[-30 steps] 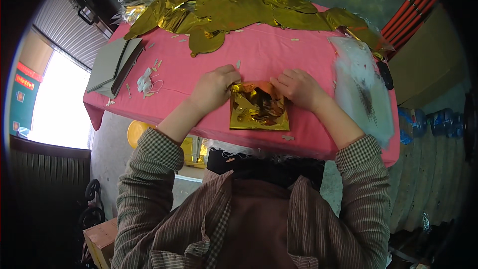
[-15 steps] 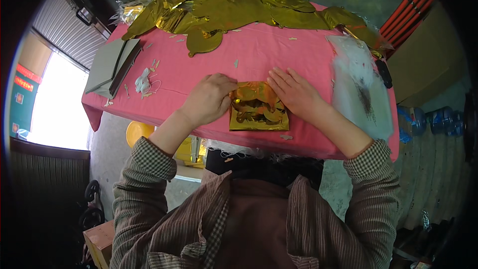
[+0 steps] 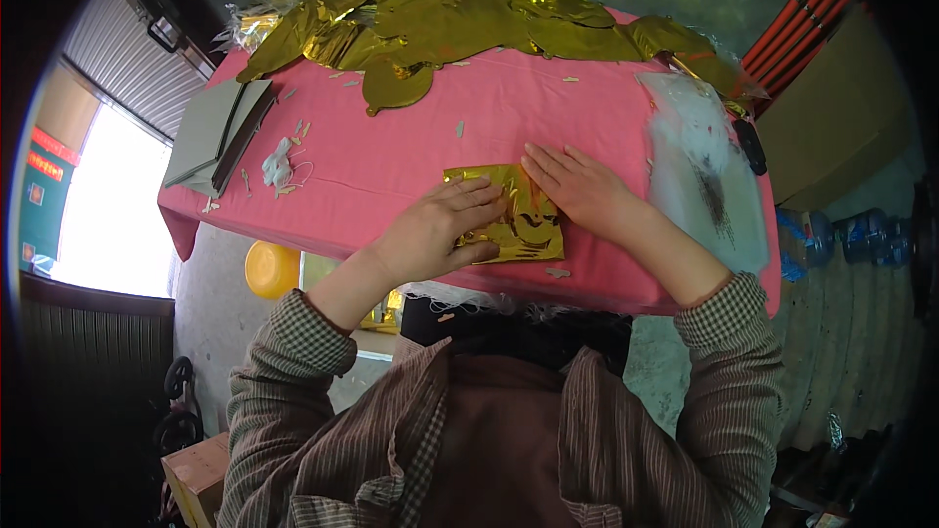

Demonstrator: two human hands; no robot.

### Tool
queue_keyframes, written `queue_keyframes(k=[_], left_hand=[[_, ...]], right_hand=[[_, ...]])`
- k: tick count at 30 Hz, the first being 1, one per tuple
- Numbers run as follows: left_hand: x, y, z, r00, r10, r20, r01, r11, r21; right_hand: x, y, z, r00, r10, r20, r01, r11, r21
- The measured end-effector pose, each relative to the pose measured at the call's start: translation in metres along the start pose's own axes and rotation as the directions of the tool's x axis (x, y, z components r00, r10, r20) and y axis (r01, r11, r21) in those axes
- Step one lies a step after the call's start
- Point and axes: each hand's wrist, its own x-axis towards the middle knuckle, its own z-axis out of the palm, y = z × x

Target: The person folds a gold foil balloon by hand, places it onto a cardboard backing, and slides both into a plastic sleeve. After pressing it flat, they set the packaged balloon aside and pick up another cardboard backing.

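A shiny gold foil sheet, folded into a rough square [image 3: 536, 231], lies near the front edge of the pink-covered table [image 3: 372, 176]. My left hand [image 3: 442, 225] rests flat across its left part, fingers stretched out and covering that side. At its upper right edge, my right hand [image 3: 579, 186] lies with fingers extended, the fingertips on the cloth just beyond the foil. Neither hand grips anything. Flat gold foil balloons [image 3: 469, 24] are heaped along the far side of the table.
Grey boards [image 3: 217, 132] stand at the table's left, near a tangle of white string [image 3: 279, 164]. To the right lie clear plastic bags [image 3: 699, 176] and a black object [image 3: 751, 145]. Small paper scraps dot the cloth. Below on the left is a yellow basin [image 3: 271, 269].
My left hand has moved from the foil's upper left corner right and down, opening flat over it. The foil's creased top now looks smoother. My right hand has barely shifted.
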Motion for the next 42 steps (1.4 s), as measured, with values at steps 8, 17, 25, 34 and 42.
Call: queue_keyframes(k=[8, 17, 25, 34, 42], left_hand=[[-0.005, 0.003, 0.000, 0.997, 0.006, -0.076, -0.006, 1.000, 0.000], [-0.006, 0.003, 0.002, 0.996, 0.005, -0.094, -0.006, 1.000, -0.005], [-0.006, 0.002, 0.001, 0.996, -0.015, -0.084, 0.012, 0.999, -0.031], [0.000, 0.007, -0.006, 0.991, -0.134, -0.028, 0.129, 0.983, -0.130], [-0.001, 0.005, -0.005, 0.985, -0.170, -0.028, 0.162, 0.969, -0.189]], right_hand=[[-0.009, 0.006, 0.000, 0.983, 0.181, 0.018, -0.149, 0.743, 0.653], [0.003, -0.006, -0.009, 0.870, 0.492, -0.047, -0.170, 0.386, 0.907], [-0.008, 0.007, -0.020, 0.914, 0.382, -0.138, -0.187, 0.698, 0.691], [-0.012, 0.008, -0.005, 0.907, 0.317, -0.277, -0.069, 0.762, 0.644], [-0.009, 0.012, -0.003, 0.919, 0.255, -0.301, 0.019, 0.734, 0.679]])
